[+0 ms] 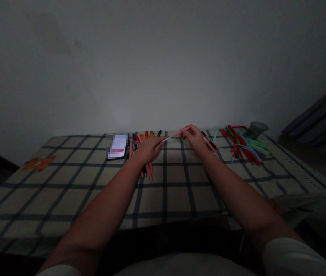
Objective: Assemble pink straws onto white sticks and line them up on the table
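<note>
Both my arms reach out over a checked tablecloth (180,199). My left hand (148,149) is closed and pinches the thin white end of a slim stick-like piece (171,137). My right hand (195,138) is closed on the pink end of that same piece, so the two hands hold it between them, just above the cloth. Under my left hand lie several pink and black pens (147,170). More pink and black pens (211,145) lie by my right wrist.
A heap of red, green and blue strips (245,147) lies at the right, with a grey cup (255,129) behind it. A small white packet (117,146) sits left of my hands. An orange figure (38,163) lies far left. A pale wall stands behind.
</note>
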`<action>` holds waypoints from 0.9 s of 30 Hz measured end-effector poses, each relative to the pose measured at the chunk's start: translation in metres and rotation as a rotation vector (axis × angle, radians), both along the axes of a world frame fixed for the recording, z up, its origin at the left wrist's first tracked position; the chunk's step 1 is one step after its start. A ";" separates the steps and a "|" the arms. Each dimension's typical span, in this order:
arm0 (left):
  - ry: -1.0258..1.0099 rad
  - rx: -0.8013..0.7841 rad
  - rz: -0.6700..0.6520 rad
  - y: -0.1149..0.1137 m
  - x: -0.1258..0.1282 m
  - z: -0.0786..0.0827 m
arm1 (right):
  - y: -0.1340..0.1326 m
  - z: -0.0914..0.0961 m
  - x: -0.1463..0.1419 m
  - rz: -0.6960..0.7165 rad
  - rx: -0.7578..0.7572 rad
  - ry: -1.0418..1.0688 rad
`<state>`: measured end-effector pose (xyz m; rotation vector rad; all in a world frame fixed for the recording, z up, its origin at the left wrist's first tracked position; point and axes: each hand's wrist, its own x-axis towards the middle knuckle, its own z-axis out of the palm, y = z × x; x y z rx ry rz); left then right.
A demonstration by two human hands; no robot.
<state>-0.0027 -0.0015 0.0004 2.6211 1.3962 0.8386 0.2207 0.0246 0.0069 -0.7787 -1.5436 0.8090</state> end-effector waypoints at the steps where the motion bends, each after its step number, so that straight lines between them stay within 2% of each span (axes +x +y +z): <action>1: 0.010 0.001 -0.008 0.000 0.000 0.000 | 0.001 0.000 0.000 -0.012 0.003 0.007; 9: 0.013 0.011 -0.011 0.000 0.000 0.001 | -0.004 0.003 -0.002 -0.024 0.004 -0.037; 15: -0.066 -0.012 0.100 -0.006 0.000 0.005 | 0.001 -0.001 -0.001 -0.011 -0.022 -0.070; 18: -0.037 -0.049 0.106 -0.011 0.001 0.008 | 0.005 -0.006 0.000 -0.053 -0.032 -0.148; 21: 0.113 -0.108 0.092 -0.014 0.006 0.008 | 0.007 -0.011 0.002 -0.111 -0.030 -0.358; 27: 0.384 -0.145 0.115 -0.012 0.016 -0.001 | 0.003 -0.014 0.006 -0.232 0.031 -0.965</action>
